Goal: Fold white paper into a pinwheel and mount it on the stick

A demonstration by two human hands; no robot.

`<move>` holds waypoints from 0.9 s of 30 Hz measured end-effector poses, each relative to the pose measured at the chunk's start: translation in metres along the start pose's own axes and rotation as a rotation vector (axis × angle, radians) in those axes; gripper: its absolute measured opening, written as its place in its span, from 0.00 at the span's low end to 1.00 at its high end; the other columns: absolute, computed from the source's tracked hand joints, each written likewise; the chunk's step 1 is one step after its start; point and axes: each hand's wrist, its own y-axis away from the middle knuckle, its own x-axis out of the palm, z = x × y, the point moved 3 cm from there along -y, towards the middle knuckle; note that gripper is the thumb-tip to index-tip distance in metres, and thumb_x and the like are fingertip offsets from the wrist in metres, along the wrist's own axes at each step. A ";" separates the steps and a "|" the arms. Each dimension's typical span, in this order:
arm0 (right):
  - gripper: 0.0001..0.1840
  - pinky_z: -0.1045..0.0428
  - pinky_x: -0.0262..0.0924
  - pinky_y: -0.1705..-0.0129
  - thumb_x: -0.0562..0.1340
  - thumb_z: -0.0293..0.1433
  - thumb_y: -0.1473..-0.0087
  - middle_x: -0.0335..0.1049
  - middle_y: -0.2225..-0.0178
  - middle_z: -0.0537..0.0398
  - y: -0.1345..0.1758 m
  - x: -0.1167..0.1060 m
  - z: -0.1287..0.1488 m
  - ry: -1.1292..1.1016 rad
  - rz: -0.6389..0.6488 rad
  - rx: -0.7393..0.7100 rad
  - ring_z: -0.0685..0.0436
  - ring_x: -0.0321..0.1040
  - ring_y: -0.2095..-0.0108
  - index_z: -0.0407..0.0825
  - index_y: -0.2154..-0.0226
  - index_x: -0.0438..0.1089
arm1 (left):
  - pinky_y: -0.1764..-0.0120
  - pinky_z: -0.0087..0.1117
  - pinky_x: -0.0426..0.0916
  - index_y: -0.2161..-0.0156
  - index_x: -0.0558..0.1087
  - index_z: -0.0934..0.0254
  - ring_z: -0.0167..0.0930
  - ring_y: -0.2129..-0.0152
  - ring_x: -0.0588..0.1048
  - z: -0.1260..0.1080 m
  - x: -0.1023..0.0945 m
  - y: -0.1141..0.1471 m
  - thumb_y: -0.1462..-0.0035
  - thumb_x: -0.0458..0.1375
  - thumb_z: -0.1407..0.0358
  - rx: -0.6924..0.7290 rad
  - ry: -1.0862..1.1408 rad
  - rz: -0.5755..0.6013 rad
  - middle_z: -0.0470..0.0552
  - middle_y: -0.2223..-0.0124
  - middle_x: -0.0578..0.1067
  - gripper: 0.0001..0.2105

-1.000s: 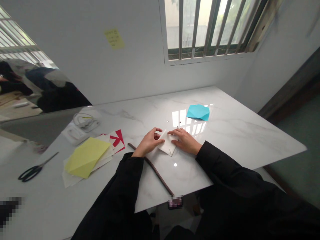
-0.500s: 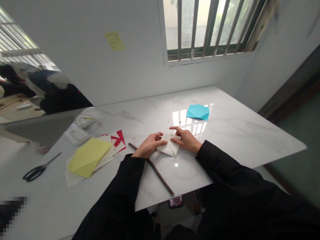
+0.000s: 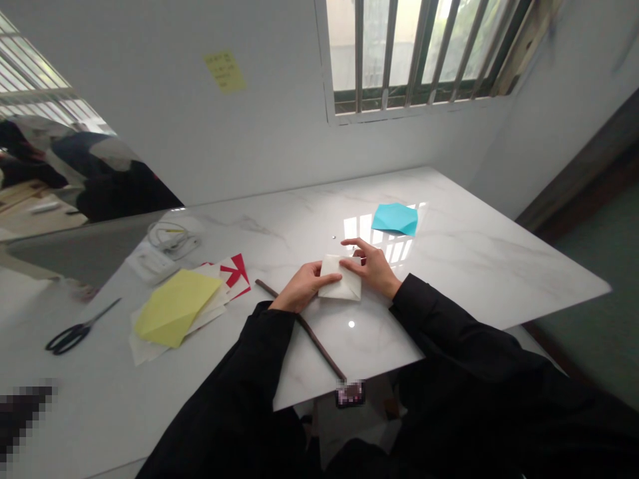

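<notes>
Both my hands hold a small folded piece of white paper (image 3: 344,287) just above the table, roughly square now, with a diagonal crease near its lower right. My left hand (image 3: 303,286) grips its left edge, the thumb lying across the front. From the right, my right hand (image 3: 374,267) pinches the upper part, thumb on the front face and index finger stretched out beyond the top edge. The fingers behind the paper are hidden. Under my left wrist lies a thin dark brown stick (image 3: 319,346), slanting toward the table's front edge.
A blue folded paper (image 3: 395,219) lies toward the back. At left are yellow paper (image 3: 177,306) over white sheets, red paper cuttings (image 3: 240,269), black-handled scissors (image 3: 74,336) and a white cable (image 3: 172,238). A barred window (image 3: 414,56) and a yellow note (image 3: 224,72) are on the wall.
The paper's lower points have folded in, so its outline has gone from pointed flaps to nearly square. My left thumb has moved right across it. The view has shifted slightly.
</notes>
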 end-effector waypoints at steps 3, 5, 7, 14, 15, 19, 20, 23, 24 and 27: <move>0.22 0.50 0.62 0.66 0.71 0.40 0.40 0.66 0.74 0.63 0.000 0.000 0.001 -0.007 -0.029 -0.006 0.47 0.61 0.73 0.53 0.44 0.77 | 0.54 0.41 0.77 0.49 0.83 0.67 0.41 0.59 0.83 -0.001 0.002 0.000 0.49 0.75 0.59 0.008 -0.012 -0.015 0.61 0.52 0.86 0.23; 0.22 0.50 0.63 0.65 0.71 0.40 0.40 0.66 0.74 0.62 0.000 0.000 0.001 -0.006 -0.033 -0.014 0.47 0.61 0.73 0.53 0.45 0.77 | 0.54 0.40 0.76 0.50 0.83 0.68 0.40 0.60 0.83 0.000 0.002 0.000 0.49 0.75 0.59 0.014 -0.020 -0.030 0.61 0.52 0.86 0.23; 0.23 0.50 0.62 0.66 0.72 0.42 0.40 0.66 0.74 0.62 -0.002 0.000 0.001 -0.010 -0.026 -0.011 0.47 0.59 0.74 0.53 0.45 0.77 | 0.54 0.40 0.76 0.50 0.83 0.68 0.40 0.60 0.83 0.000 0.001 -0.001 0.50 0.75 0.59 0.025 -0.029 -0.052 0.61 0.52 0.86 0.23; 0.32 0.52 0.62 0.73 0.70 0.60 0.44 0.69 0.73 0.59 -0.010 0.002 -0.005 -0.301 0.088 0.124 0.49 0.65 0.74 0.49 0.57 0.78 | 0.52 0.43 0.77 0.49 0.82 0.69 0.42 0.57 0.83 0.000 -0.009 -0.005 0.48 0.74 0.57 0.100 -0.037 -0.142 0.61 0.53 0.86 0.24; 0.33 0.52 0.63 0.72 0.71 0.62 0.47 0.69 0.73 0.58 -0.010 0.002 -0.005 -0.339 0.095 0.139 0.49 0.66 0.74 0.49 0.61 0.77 | 0.51 0.43 0.77 0.49 0.82 0.69 0.42 0.57 0.83 0.000 -0.010 -0.005 0.48 0.74 0.56 0.107 -0.028 -0.145 0.61 0.52 0.86 0.25; 0.37 0.53 0.63 0.75 0.73 0.66 0.54 0.67 0.77 0.60 -0.011 0.002 -0.008 -0.386 0.078 0.186 0.50 0.63 0.77 0.50 0.74 0.67 | 0.48 0.44 0.77 0.47 0.81 0.69 0.41 0.55 0.84 -0.001 -0.008 -0.005 0.47 0.74 0.57 0.111 0.013 -0.128 0.62 0.50 0.85 0.26; 0.37 0.53 0.62 0.75 0.73 0.67 0.55 0.66 0.77 0.60 -0.011 0.002 -0.009 -0.382 0.064 0.196 0.50 0.63 0.77 0.51 0.75 0.67 | 0.48 0.44 0.78 0.47 0.81 0.69 0.41 0.55 0.84 -0.001 -0.007 -0.005 0.48 0.75 0.58 0.108 0.024 -0.122 0.62 0.50 0.85 0.25; 0.37 0.54 0.60 0.77 0.74 0.66 0.55 0.65 0.78 0.60 -0.010 0.002 -0.013 -0.353 0.019 0.206 0.51 0.62 0.78 0.51 0.75 0.66 | 0.48 0.43 0.78 0.47 0.82 0.69 0.40 0.56 0.84 0.000 -0.004 -0.005 0.49 0.76 0.59 0.098 0.057 -0.113 0.62 0.50 0.86 0.26; 0.37 0.54 0.59 0.77 0.73 0.66 0.55 0.65 0.78 0.60 -0.010 0.002 -0.014 -0.342 0.007 0.204 0.51 0.62 0.79 0.51 0.75 0.66 | 0.49 0.43 0.78 0.47 0.82 0.69 0.40 0.56 0.84 0.001 -0.004 -0.005 0.50 0.77 0.60 0.094 0.066 -0.113 0.61 0.50 0.86 0.26; 0.37 0.53 0.58 0.78 0.74 0.66 0.55 0.64 0.79 0.61 -0.010 0.002 -0.013 -0.331 0.000 0.190 0.51 0.61 0.80 0.51 0.76 0.66 | 0.48 0.43 0.78 0.48 0.82 0.69 0.40 0.57 0.84 0.001 -0.003 -0.006 0.50 0.77 0.60 0.083 0.074 -0.111 0.61 0.50 0.86 0.26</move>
